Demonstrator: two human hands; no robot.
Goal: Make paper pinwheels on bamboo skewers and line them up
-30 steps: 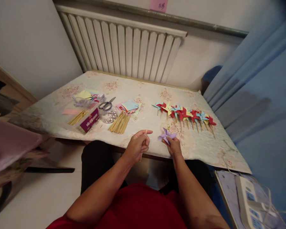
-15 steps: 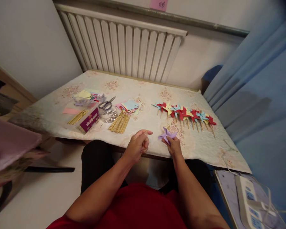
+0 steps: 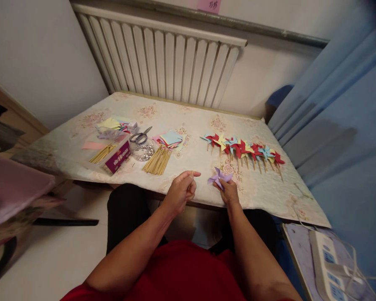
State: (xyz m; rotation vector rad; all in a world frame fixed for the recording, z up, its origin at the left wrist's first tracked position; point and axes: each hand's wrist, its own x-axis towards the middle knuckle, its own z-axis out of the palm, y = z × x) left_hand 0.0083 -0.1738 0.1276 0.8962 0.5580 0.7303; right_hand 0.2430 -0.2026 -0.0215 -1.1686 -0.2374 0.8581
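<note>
My right hand (image 3: 227, 192) pinches a purple paper pinwheel (image 3: 221, 177) by its lower side, just above the near edge of the table. A small shiny dot sits at the pinwheel's middle. To the left, apart from it, my left hand (image 3: 181, 189) is closed, thumb against curled fingers, its index finger stretching toward the pinwheel. Whether something small is between the left fingers I cannot make out. Beyond my right hand lies a row of finished pinwheels (image 3: 240, 149) in red, yellow and light blue on thin sticks.
Left of my hands lie a bundle of thin sticks (image 3: 157, 161), a stack of coloured paper (image 3: 171, 139), scissors (image 3: 141, 136), a round clear tub of shiny pins (image 3: 143, 151) and a purple-labelled box (image 3: 119, 157) with sticks. A power strip (image 3: 327, 265) lies at lower right.
</note>
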